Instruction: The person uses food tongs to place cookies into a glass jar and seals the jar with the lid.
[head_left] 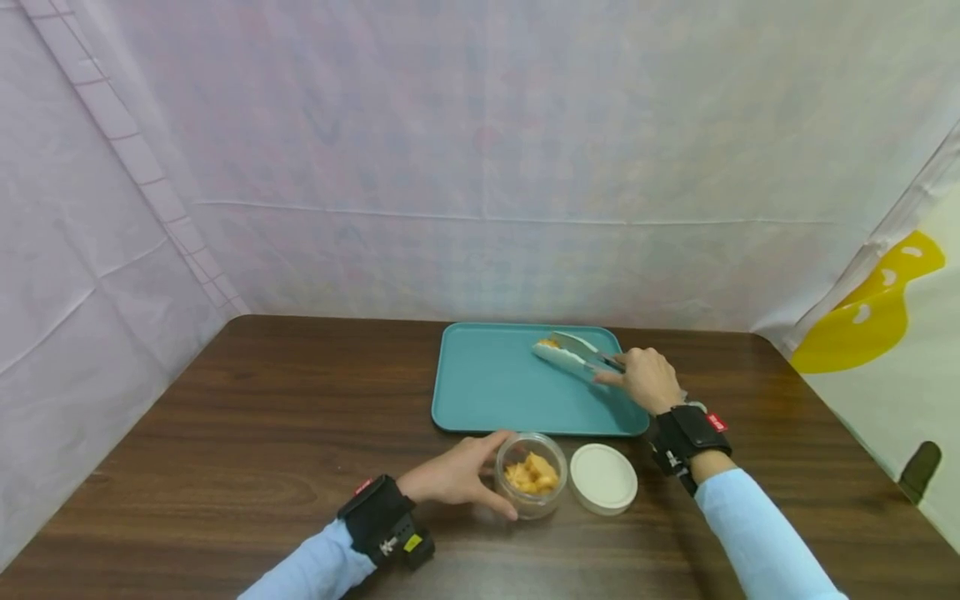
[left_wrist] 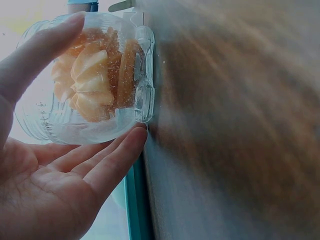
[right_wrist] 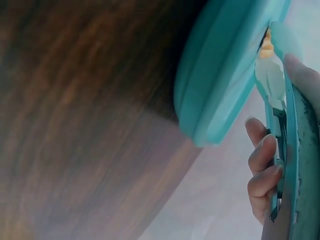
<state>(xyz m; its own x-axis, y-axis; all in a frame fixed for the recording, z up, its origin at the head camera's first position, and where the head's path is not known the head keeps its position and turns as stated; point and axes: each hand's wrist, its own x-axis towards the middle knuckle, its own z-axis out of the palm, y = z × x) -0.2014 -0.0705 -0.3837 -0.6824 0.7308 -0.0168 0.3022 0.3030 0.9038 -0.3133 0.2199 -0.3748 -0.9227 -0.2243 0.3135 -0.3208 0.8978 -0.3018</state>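
My left hand (head_left: 463, 473) holds a clear plastic jar (head_left: 537, 506) on the table, thumb on one side and fingers on the other. Piped golden cookies (left_wrist: 92, 80) show through its wall, and the jar's top is uncovered. Over the teal tray (head_left: 495, 383), my right hand (head_left: 647, 379) grips a pair of tongs (head_left: 561, 357) with pale, broad tips. A cookie (head_left: 551, 342) sits between those tips, near the tray's back right part; the right wrist view shows a bit of it too.
A round white lid (head_left: 603, 478) lies right beside the jar, in front of the tray. The brown wooden table (head_left: 300, 417) reaches back to a pale cloth curtain (head_left: 480, 167). On the right side hangs cloth with a yellow shape (head_left: 862, 329).
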